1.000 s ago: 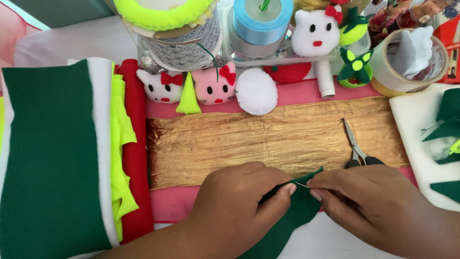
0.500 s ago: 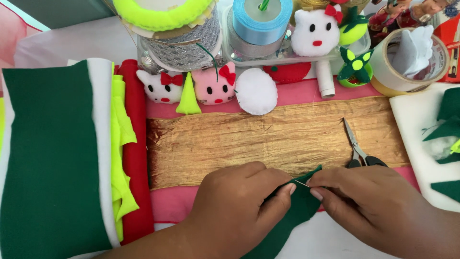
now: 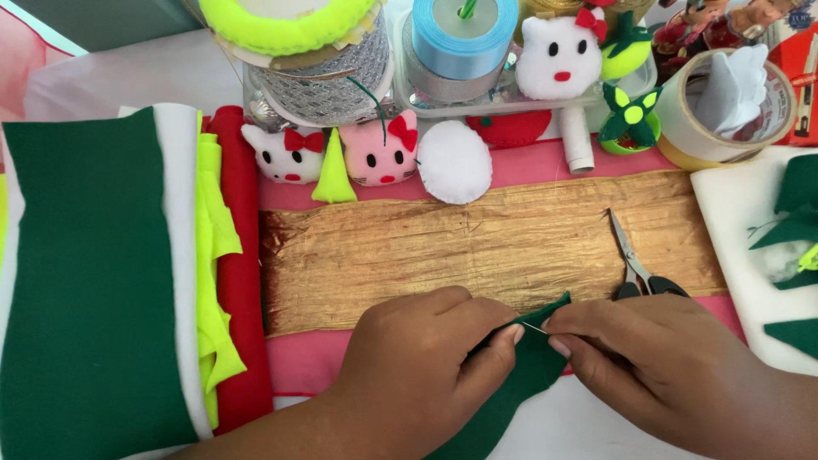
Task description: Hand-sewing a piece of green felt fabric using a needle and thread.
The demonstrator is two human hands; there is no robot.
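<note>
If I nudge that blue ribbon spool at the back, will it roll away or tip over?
The blue ribbon spool stands on its flat end, so a nudge would probably slide it, not roll it. It sits on a silver spool, so a hard push might topple it. It is likely light; the clear tray rim may catch it.

Two hands are seen, the left hand [image 3: 417,358] and the right hand [image 3: 656,358], pinching one dark green felt piece [image 3: 520,375] between their fingertips. One pair of scissors [image 3: 635,264] is counted just beyond the right fingers. Farther beyond the fingers, three stuffed cat heads are counted: two white [image 3: 281,153] [image 3: 558,55] and one pink [image 3: 379,153].
</note>
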